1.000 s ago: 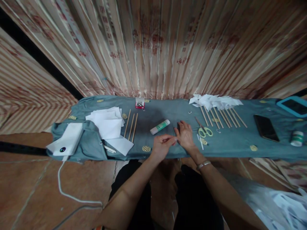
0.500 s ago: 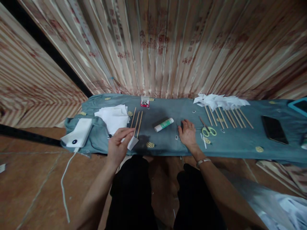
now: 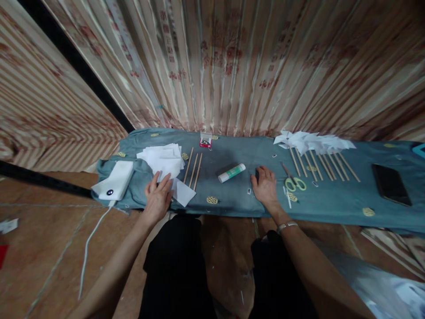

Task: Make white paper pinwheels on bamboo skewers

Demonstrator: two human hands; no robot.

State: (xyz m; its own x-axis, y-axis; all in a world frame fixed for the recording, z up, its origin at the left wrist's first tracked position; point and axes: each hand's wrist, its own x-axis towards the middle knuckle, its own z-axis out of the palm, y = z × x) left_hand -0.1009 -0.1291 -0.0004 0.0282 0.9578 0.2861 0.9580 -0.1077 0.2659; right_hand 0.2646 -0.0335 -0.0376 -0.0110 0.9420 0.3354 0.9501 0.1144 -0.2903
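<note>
Left hand [image 3: 157, 198] lies flat at the counter's [image 3: 332, 204] near edge, grip spread, fingers on the white paper squares [image 3: 164, 161]; one loose square [image 3: 183, 192] sits just right of it. Right hand [image 3: 265, 186] rests palm down on the blue cloth, grip spread, holding nothing. Between the hands: a gold disc [image 3: 212, 200] and a small clip [image 3: 249, 191]. Three wooden sticks [image 3: 193, 167] lie beside the paper stack, a glue stick [image 3: 231, 173] past them. Scissors [image 3: 295, 184] are just right of the right hand. A white power bank [image 3: 114, 185] sits at the left end, a phone [image 3: 390, 185] far right. At the back: a red pin box [image 3: 205, 141] and a row of paper pinwheels [image 3: 312, 142] on sticks. Half a second ago the left hand held a paper square in the air; now it's down on the stack. Right hand unmoved.
</note>
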